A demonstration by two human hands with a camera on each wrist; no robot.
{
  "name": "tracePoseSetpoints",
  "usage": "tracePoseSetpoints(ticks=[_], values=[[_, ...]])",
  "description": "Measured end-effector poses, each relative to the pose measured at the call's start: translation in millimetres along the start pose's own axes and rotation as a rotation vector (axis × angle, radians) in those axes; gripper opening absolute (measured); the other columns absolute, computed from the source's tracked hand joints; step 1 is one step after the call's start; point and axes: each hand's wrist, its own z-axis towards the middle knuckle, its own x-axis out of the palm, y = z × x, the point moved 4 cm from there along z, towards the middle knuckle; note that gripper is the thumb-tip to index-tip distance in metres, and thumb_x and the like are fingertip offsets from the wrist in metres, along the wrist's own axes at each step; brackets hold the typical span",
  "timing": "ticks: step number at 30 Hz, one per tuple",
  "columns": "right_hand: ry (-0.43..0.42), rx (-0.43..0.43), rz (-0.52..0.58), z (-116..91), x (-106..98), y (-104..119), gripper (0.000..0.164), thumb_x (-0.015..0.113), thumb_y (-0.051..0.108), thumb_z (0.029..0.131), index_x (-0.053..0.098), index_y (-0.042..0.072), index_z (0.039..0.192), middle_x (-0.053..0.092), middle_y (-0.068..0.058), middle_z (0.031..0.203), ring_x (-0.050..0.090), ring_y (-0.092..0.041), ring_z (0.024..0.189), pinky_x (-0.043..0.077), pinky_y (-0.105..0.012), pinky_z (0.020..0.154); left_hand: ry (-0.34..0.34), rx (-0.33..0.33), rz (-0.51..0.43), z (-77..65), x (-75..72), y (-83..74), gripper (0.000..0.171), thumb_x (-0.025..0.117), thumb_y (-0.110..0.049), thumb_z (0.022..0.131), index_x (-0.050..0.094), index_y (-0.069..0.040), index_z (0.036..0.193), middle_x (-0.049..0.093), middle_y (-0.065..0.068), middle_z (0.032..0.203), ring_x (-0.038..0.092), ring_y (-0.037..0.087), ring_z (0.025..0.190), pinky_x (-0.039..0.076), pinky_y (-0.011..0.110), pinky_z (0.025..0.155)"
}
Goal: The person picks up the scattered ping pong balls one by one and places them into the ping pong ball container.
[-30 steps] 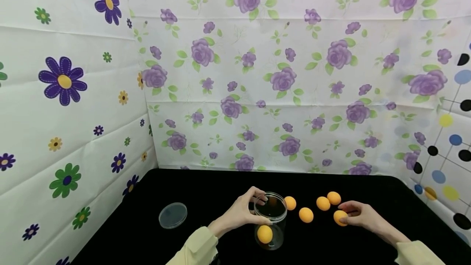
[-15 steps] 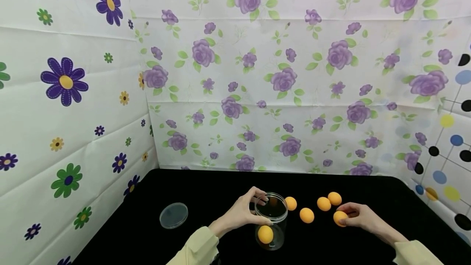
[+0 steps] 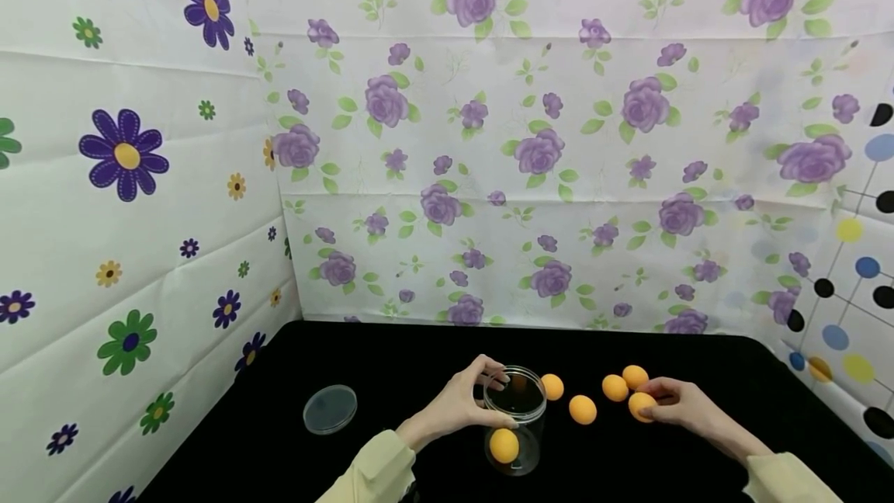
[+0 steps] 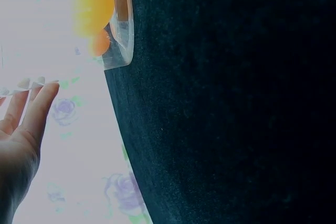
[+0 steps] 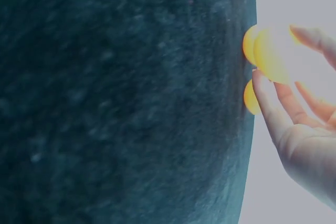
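Observation:
In the head view my left hand [image 3: 457, 402] grips a clear plastic jar [image 3: 527, 441] near its open rim, thumb in front and fingers behind. One orange ping-pong ball [image 3: 504, 445] shows within the jar's outline, low on its left side. Between the thumb and fingers of my right hand [image 3: 680, 406], another orange ball [image 3: 642, 407] is pinched. It is close to two loose balls [image 3: 615, 388] behind it. In the right wrist view, the fingers [image 5: 270, 103] lie along the pinched ball [image 5: 273, 56], with other balls beyond it.
A round translucent lid [image 3: 330, 410] lies on the black tabletop [image 3: 391, 355] at the left. Right of the jar are two more orange balls, one at the jar's back edge [image 3: 552, 387] and one nearer [image 3: 583, 410]. Flower-patterned sheets [image 3: 482, 177] rise behind the table.
My right hand has moved slightly left and up with the ball, nearer the two loose balls. The left hand and the jar stay in place.

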Motion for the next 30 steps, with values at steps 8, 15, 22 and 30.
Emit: tracePoseSetpoints(ticks=[8,15,22,30], values=[[-0.013,-0.023,0.018,4,3,11,0.044,0.063,0.013,0.086,0.048,-0.015,0.116,0.057,-0.018,0.104,0.058,-0.025,0.089,0.048,-0.036,0.073,0.000,-0.001,-0.009,0.8,0.0,0.2,0.054,0.073,-0.014,0.077,0.044,0.001,0.120,0.050,0.018,0.115,0.049,0.035,0.102,0.048,0.029,0.071],[-0.017,-0.018,0.015,9,7,18,0.044,0.062,0.014,0.087,0.048,-0.014,0.117,0.055,-0.019,0.107,0.057,-0.027,0.092,0.048,-0.038,0.074,0.007,-0.011,-0.022,0.9,-0.1,2.0,0.054,0.072,-0.015,0.078,0.043,0.000,0.121,0.049,0.018,0.116,0.049,0.033,0.103,0.048,0.032,0.073],[-0.016,-0.030,0.046,14,11,25,0.043,0.061,0.016,0.088,0.048,-0.012,0.118,0.056,-0.020,0.107,0.059,-0.025,0.091,0.047,-0.042,0.075,-0.007,-0.002,-0.018,5.2,0.5,20.3,0.055,0.074,-0.018,0.076,0.044,-0.005,0.121,0.050,0.012,0.115,0.050,0.028,0.102,0.048,0.029,0.071],[-0.038,-0.054,0.036,19,18,32,0.039,0.060,0.017,0.089,0.051,-0.007,0.118,0.055,-0.020,0.109,0.057,-0.029,0.095,0.046,-0.046,0.077,-0.022,-0.017,0.002,7.5,1.8,35.2,0.057,0.075,-0.026,0.075,0.046,-0.011,0.121,0.052,0.003,0.114,0.051,0.016,0.100,0.048,0.029,0.071]])
